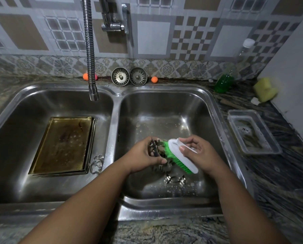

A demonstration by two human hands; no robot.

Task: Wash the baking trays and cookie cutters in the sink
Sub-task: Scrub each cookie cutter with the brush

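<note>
My left grip pinches 1 cookie cutter over the right basin; my right grip clasps the brush, bristles against it. I should rotate the cutter, scrubbing inner corners. The baking trays lie stacked in the left basin.

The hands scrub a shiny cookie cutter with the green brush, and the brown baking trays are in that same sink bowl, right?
Not quite. In the head view the stacked brownish metal baking trays lie in the left basin; the left hand holds the metal cookie cutter and the right hand scrubs it with the green-bristled white brush over the right basin.
</note>
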